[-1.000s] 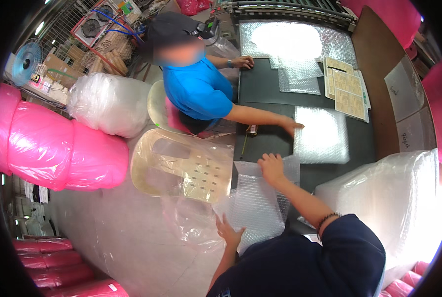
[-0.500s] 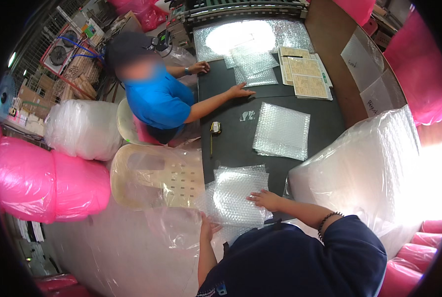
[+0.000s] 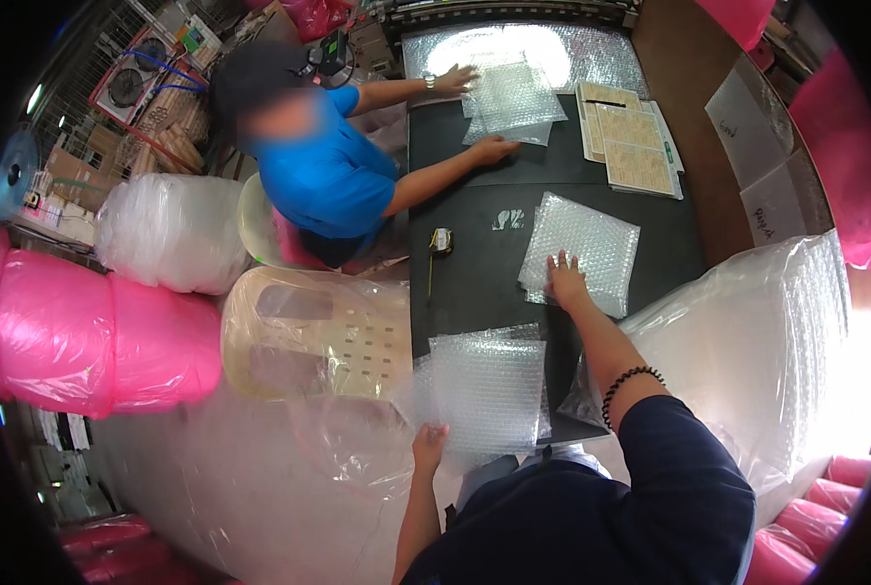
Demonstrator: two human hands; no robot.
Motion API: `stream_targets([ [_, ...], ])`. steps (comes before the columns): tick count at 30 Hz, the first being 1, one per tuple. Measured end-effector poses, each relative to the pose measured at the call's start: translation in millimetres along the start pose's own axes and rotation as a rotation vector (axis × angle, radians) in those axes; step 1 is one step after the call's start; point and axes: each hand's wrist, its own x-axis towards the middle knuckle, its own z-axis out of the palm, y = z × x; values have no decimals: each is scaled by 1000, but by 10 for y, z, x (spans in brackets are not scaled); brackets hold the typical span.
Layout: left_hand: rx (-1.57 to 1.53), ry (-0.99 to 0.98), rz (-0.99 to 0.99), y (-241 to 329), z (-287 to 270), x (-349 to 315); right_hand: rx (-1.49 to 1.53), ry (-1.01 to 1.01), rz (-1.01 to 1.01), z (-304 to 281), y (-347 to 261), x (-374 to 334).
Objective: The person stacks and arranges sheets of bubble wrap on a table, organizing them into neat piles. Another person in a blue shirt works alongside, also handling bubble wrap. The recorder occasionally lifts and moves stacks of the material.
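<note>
Bubble wrap lies in two piles before me in the head view: a near pile [image 3: 489, 390] at five o'clock and a farther pile [image 3: 601, 239] between two and three. My right hand [image 3: 567, 281] rests on the farther pile, its fingers spread apart and clasping nothing. My left hand [image 3: 430, 446], at six o'clock, is at the lower left edge of the near pile; its fingertips are partly hidden, so I cannot tell whether they are clamped on the sheets. Under both piles is a black table [image 3: 475, 210]. At twelve sits a tape measure [image 3: 441, 241], its tape pointing towards me. Between ten and eleven a co-worker in a blue shirt [image 3: 323, 185] has both hands by a third pile [image 3: 518, 97] at one o'clock. Yellowish papers [image 3: 635, 146] lie between one and two.
</note>
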Motion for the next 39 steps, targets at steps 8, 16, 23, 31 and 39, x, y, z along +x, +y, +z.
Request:
stream_targets([
  [8,-89,-8,42,94,-1,31,-51,50,70,464,-126,-21],
  [16,728,264,659,826,-25,-307,-33,207,-122,-348,-154,-365],
  [23,-832,-101,43,1163,-64,198,959,589,-267,-1340,-1038,-1872],
  [31,-1272,-939,-56,2018,-924,55,-80,-112,-1186,-578,-1139,-2443],
  [39,-608,-357,-23,1078,-708,-59,493,-833,-889,-603,-872,-1185],
])
